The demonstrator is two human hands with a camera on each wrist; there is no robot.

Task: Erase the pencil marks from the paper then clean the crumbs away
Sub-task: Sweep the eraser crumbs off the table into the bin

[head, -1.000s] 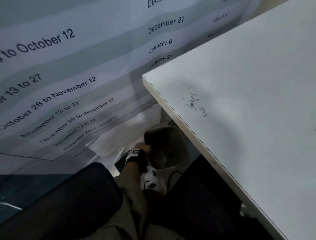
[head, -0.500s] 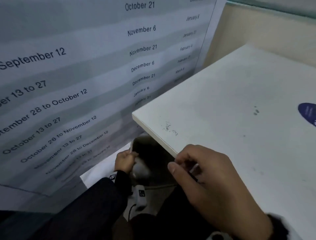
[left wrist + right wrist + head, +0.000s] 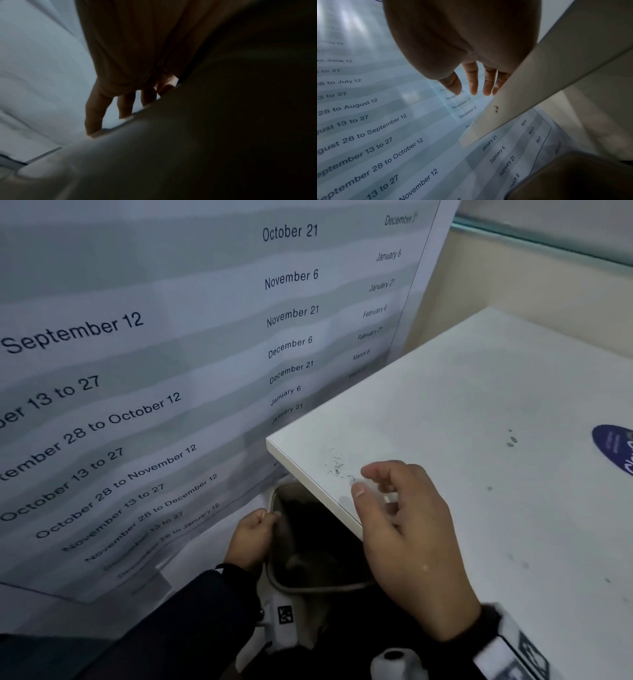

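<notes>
Dark eraser crumbs (image 3: 337,467) lie scattered near the front left corner of the white table (image 3: 479,412). My right hand (image 3: 404,529) hovers just beside them at the table edge, fingers loosely spread and holding nothing; its fingers (image 3: 473,81) also show in the right wrist view. Below the corner, my left hand (image 3: 251,530) grips the rim of a small grey bin (image 3: 308,589) held under the table edge. In the left wrist view the fingers (image 3: 93,115) curl over the bin wall (image 3: 154,155). No paper or eraser is in view.
A large poster of dates (image 3: 137,371) covers the wall to the left, close to the table corner. A blue round sticker (image 3: 616,446) sits at the table's right edge. A few grey smudges (image 3: 512,438) mark the tabletop. A beige wall (image 3: 513,278) rises behind the table.
My right hand came into view and moved up onto the table edge beside the crumbs. My left hand lifted the bin closer under the corner. The head view swung upward and right.
</notes>
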